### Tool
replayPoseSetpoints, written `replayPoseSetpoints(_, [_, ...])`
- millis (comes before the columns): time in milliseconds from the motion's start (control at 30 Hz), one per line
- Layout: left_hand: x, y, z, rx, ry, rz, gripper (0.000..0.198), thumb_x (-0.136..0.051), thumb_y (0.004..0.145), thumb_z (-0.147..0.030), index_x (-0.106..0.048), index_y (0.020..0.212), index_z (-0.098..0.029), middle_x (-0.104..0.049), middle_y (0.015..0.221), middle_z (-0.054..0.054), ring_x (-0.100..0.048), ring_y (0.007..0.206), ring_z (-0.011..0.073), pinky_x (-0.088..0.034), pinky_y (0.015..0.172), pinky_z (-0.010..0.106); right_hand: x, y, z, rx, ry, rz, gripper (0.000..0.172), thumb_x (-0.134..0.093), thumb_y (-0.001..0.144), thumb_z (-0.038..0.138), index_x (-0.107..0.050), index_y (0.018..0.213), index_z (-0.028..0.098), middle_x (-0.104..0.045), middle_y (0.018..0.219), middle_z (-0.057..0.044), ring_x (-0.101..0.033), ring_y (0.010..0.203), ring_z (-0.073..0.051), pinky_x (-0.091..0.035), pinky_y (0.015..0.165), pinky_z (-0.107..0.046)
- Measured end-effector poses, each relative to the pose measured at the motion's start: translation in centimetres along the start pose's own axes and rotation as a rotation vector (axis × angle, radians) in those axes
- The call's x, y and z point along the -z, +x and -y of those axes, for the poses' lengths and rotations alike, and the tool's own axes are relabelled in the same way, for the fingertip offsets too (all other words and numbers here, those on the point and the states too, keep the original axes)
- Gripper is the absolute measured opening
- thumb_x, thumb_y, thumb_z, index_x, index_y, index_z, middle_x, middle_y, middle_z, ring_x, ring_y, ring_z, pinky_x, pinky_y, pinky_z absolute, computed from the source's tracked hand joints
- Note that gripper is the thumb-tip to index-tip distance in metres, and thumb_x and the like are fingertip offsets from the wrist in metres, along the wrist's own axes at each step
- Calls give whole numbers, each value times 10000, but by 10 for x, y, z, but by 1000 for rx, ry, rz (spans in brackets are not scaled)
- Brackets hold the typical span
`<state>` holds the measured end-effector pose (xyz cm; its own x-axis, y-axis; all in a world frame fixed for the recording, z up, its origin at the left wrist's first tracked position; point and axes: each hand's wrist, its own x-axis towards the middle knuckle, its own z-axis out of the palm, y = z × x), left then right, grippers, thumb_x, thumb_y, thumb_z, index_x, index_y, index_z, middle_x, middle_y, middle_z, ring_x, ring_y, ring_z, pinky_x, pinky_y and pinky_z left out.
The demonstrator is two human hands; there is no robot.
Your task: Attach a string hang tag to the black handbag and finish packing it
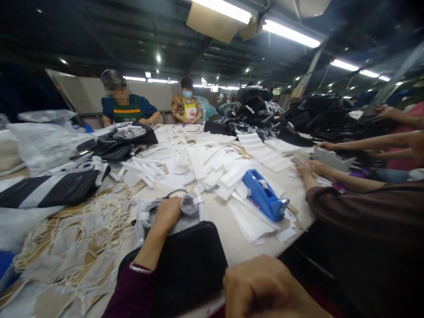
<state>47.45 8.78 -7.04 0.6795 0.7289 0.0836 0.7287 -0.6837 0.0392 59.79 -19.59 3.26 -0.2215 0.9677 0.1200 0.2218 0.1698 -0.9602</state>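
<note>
A black bag (195, 260) lies in front of me on the table, its smooth flap toward me. Grey wrapped coils (189, 204) and white-wrapped handles (142, 217) sit at its far edge. My left hand (168, 215) is curled over that far edge, gripping the bag among the wrapping; its fingertips are hidden. Close to the camera, at the bag's right corner, my right hand (261, 287) is bent into a fist. Whatever it may hold cannot be seen.
A blue tape dispenser (265, 194) stands right of the bag, by white foam strips (212, 168). Corded pouches (79, 247) and another black bag (59, 187) lie left. A co-worker's arms (344, 179) reach in from the right; two people sit across the table.
</note>
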Motion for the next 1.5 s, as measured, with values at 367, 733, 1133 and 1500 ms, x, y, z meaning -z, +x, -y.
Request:
replayPoseSetpoints(367, [1, 4, 1, -8, 6, 48, 324, -338, 816, -90, -632, 941, -146, -679, 1026, 133, -637, 955, 287, -455, 818, 367, 131, 10, -150, -685, -1335, -462, 240, -413, 939, 234, -639, 944, 150, -576, 1036, -118, -565, 937, -225, -419, 697, -284])
replayPoseSetpoints(733, [0, 5, 3, -1, 19, 58, 315, -341, 816, -107, -623, 949, -151, -683, 1000, 134, -640, 948, 302, -467, 796, 381, 129, 18, -160, -646, -1350, -432, 334, -423, 955, 333, -677, 847, 146, -608, 980, -102, -548, 977, -224, -418, 769, -289])
replayPoseSetpoints(1133, [4, 2, 1, -13, 7, 38, 311, -339, 822, -87, -628, 923, -139, -688, 990, 137, -647, 955, 291, -465, 822, 379, 129, 16, -144, -472, -1472, -549, 215, -555, 899, 324, -639, 750, 192, -638, 864, -21, -574, 841, -177, -344, 680, -275])
replayPoseSetpoints(1500, [-3, 4, 4, -23, -11, 13, 304, -369, 816, -99, -643, 945, -127, -683, 1018, 148, -645, 940, 292, -471, 804, 378, 80, -51, -91, -491, -1235, -195, 492, -389, 820, 23, -549, 1245, 211, -665, 1033, -72, -627, 913, -200, -428, 723, -264])
